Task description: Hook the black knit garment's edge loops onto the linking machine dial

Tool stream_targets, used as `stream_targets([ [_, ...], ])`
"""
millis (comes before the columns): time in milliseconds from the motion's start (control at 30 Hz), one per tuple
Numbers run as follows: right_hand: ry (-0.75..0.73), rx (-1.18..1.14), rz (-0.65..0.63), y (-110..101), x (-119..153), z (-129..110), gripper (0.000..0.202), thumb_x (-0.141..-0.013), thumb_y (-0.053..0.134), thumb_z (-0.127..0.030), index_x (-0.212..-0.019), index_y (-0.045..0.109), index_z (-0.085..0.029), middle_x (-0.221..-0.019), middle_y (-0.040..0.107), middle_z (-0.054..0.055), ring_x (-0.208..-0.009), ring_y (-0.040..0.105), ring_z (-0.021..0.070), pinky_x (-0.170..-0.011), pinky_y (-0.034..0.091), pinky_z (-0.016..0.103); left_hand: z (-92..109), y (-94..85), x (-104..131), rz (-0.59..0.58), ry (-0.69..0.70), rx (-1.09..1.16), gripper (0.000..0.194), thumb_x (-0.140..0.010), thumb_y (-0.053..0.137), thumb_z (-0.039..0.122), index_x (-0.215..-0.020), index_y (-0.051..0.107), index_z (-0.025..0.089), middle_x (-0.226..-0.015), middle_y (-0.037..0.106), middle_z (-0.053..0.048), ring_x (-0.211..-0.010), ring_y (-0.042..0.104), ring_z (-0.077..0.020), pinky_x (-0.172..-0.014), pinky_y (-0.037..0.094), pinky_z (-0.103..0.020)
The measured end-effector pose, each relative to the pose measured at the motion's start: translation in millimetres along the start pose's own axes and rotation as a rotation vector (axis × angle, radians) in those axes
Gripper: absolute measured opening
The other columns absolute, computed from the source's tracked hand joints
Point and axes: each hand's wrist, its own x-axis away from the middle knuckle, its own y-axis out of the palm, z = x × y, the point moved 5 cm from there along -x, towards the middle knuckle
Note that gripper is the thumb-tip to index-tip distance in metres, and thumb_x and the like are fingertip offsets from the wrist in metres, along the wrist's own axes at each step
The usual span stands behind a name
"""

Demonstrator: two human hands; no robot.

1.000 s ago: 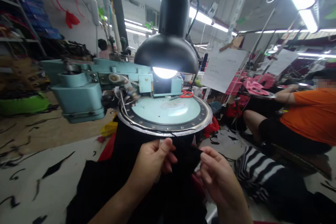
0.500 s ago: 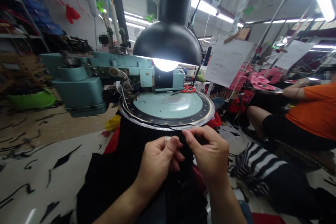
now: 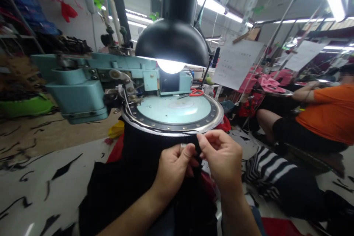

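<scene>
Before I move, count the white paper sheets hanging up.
2: a near sheet right of the black lamp, a far sheet above and left of the person in orange. More may be hidden.

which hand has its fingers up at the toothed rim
The right hand: its fingers are at the toothed rim, while the left hand is lower, over the black fabric.

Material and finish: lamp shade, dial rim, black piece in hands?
Lamp shade: probably painted metal, satin black; soft highlights. Dial rim: likely bare metal; silvery shine, fine teeth. Black piece: fabric, matte; drapes in folds, knit or woven unclear.
</scene>
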Motion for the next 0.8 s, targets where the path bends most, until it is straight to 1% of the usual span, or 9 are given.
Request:
stream_targets([
  [100, 0.224, -0.139, -0.181, 8.0, 1.8, 43.2, 0.036, -0.076, 0.074, -0.049, -0.093, 0.07, -0.017, -0.061, 0.063, -0.003, -0.041, 0.049, 0.0093, -0.039, 0.038, 0.02, -16.9, -13.2, 15.4, -0.063, -0.092, -0.128, 0.056, -0.086, 0.054, 0.067, -0.075, 0.065, 0.013, -0.055, 0.062, -0.004, -0.041, 0.051, -0.0109, -0.041, 0.037, -0.02],
  [167, 0.278, -0.125, -0.242, 13.1, 1.5, 77.3, 0.034, -0.065, 0.081, -0.041, -0.088, 0.072, -0.017, -0.063, 0.063, -0.001, -0.052, 0.055, 0.013, -0.046, 0.043, 0.022, -5.3, -29.2, 29.7, -0.143, -0.061, -0.299, 0.051, -0.086, 0.058, 0.063, -0.072, 0.064, 0.015, -0.054, 0.058, -0.001, -0.044, 0.049, -0.01, -0.043, 0.036, -0.02],
  [267, 0.285, -0.112, -0.139, 12.8, -2.1, 124.1, 0.025, -0.055, 0.081, -0.033, -0.065, 0.064, -0.017, -0.058, 0.059, 0.0, -0.055, 0.055, 0.0152, -0.049, 0.044, 0.024, 60.7, -53.9, 33.1, -0.106, 0.22, -0.607, 0.037, -0.078, 0.072, 0.054, -0.075, 0.067, 0.018, -0.053, 0.056, 0.003, -0.045, 0.045, -0.0089, -0.044, 0.034, -0.019],
  [333, 0.29, -0.153, -0.113, 10.7, -1.8, 144.8, 0.029, -0.058, 0.077, -0.038, -0.059, 0.055, -0.019, -0.056, 0.054, -0.002, -0.051, 0.052, 0.0137, -0.048, 0.044, 0.024, 113.6, -58.6, 13.5, -0.057, 0.404, -0.828, 0.031, -0.082, 0.069, 0.05, -0.078, 0.071, 0.019, -0.063, 0.064, 0.001, -0.054, 0.053, -0.0106, -0.053, 0.039, -0.02],
  [400, 0.27, -0.201, -0.135, 4.8, -0.2, 152.1, 0.035, -0.061, 0.076, -0.043, -0.059, 0.05, -0.02, -0.055, 0.051, -0.003, -0.05, 0.05, 0.0124, -0.049, 0.044, 0.024, 145.2, -46.3, -20.6, -0.261, 0.488, -1.025, 0.03, -0.084, 0.066, 0.048, -0.08, 0.073, 0.019, -0.074, 0.068, -0.001, -0.065, 0.058, -0.0132, -0.062, 0.041, -0.021],
  [500, 0.2, -0.238, -0.201, -11.8, -1.3, 137.1, 0.033, -0.064, 0.078, -0.044, -0.064, 0.058, -0.018, -0.058, 0.056, -0.002, -0.053, 0.052, 0.0125, -0.051, 0.043, 0.023, 148.8, -27.6, -69.6, -0.632, 0.401, -1.137, 0.032, -0.075, 0.072, 0.05, -0.078, 0.074, 0.018, -0.079, 0.066, -0.002, -0.073, 0.059, -0.0152, -0.065, 0.041, -0.022],
  [567, 0.138, -0.239, -0.221, -25.0, -7.2, 112.3, 0.023, -0.069, 0.077, -0.039, -0.074, 0.069, -0.018, -0.071, 0.067, 0.002, -0.065, 0.061, 0.0153, -0.06, 0.048, 0.024, 138.8, -20.8, -85.8, -0.776, 0.322, -1.117, 0.033, -0.074, 0.072, 0.05, -0.079, 0.073, 0.017, -0.081, 0.065, -0.001, -0.074, 0.059, -0.016, -0.066, 0.042, -0.022],
  [700, -0.212, -0.06, -0.365, -29.6, -19.4, 39.6, 0.015, -0.082, 0.063, -0.023, -0.082, 0.077, -0.022, -0.086, 0.075, 0.003, -0.082, 0.068, 0.0182, -0.075, 0.052, 0.026, 127.2, -16.8, -87.5, -0.783, 0.314, -1.12, 0.024, -0.076, 0.067, 0.04, -0.079, 0.069, 0.017, -0.081, 0.064, 0.0, -0.074, 0.058, -0.0155, -0.07, 0.042, -0.023],
  [800, -0.403, 0.147, -0.426, -16.6, -17.8, 5.9, 0.016, -0.084, 0.068, -0.023, -0.096, 0.079, -0.021, -0.091, 0.078, 0.004, -0.083, 0.072, 0.0189, -0.077, 0.054, 0.026, 127.8, -15.7, -83.9, -0.74, 0.376, -1.126, 0.034, -0.074, 0.07, 0.05, -0.078, 0.068, 0.016, -0.08, 0.062, 0.0, -0.073, 0.057, -0.0149, -0.068, 0.041, -0.022],
])
